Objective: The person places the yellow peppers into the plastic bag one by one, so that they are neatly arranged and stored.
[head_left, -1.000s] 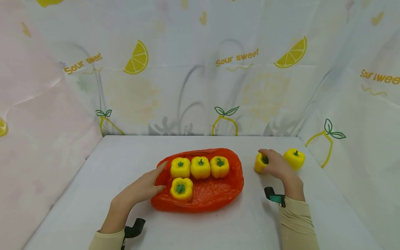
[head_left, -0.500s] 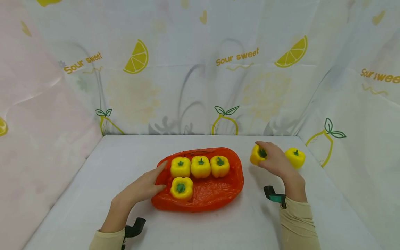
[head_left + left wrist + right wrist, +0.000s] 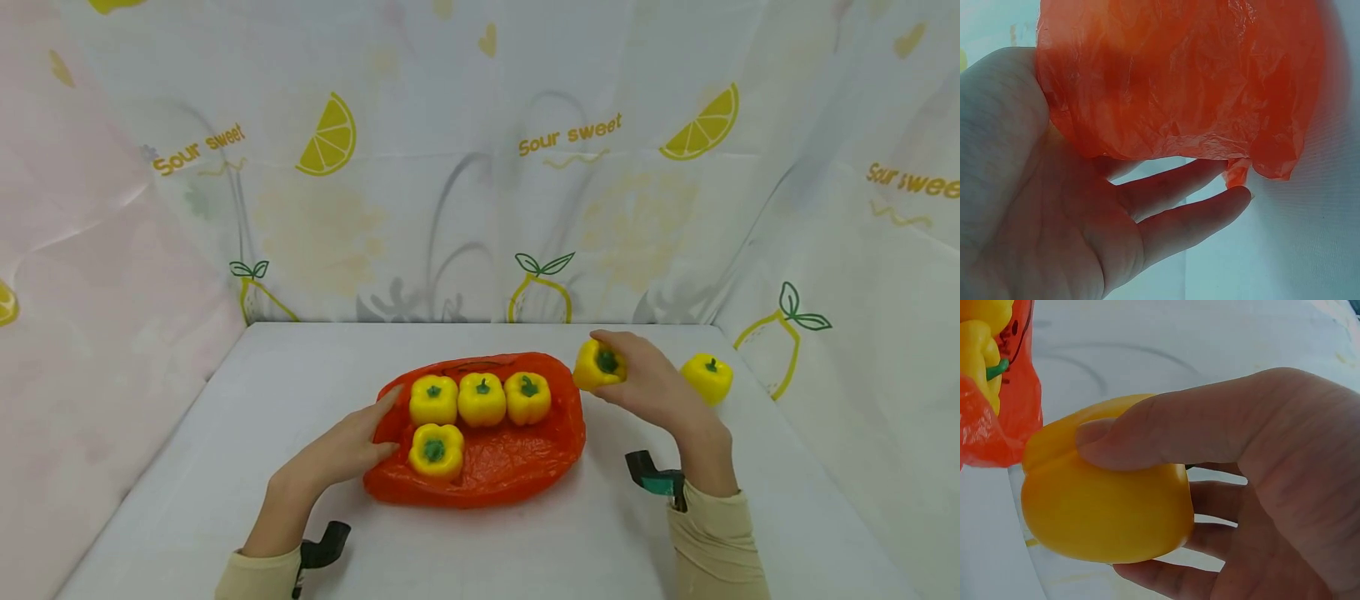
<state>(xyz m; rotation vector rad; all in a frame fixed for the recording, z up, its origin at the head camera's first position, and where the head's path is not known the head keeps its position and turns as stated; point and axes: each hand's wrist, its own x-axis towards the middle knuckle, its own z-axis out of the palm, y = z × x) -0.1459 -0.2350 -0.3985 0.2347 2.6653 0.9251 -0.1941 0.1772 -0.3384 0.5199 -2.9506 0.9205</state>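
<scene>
A red plastic bag (image 3: 517,471), its top spread open, lies in the middle of the table with several yellow bell peppers (image 3: 482,400) in it. My left hand (image 3: 337,446) rests on the bag's left rim, its thumb and index finger over the edge. In the left wrist view, the fingers (image 3: 1179,219) extend loosely below the bag's red wall (image 3: 1166,81). Just off the bag's right rim, my right hand (image 3: 652,383) holds a yellow bell pepper (image 3: 596,367) raised above the table. The right wrist view shows the thumb (image 3: 1166,431) pressing on that pepper (image 3: 1104,506).
One more yellow bell pepper (image 3: 707,379) sits on the white table (image 3: 300,367), right of my right hand. A lemon-print cloth (image 3: 450,167) hangs behind and at both sides. Black camera mounts (image 3: 326,546) are strapped to both wrists.
My right hand has lifted the bell pepper off the table and carried it left to beside the bag's rim. The left hand and the bag look unmoved.
</scene>
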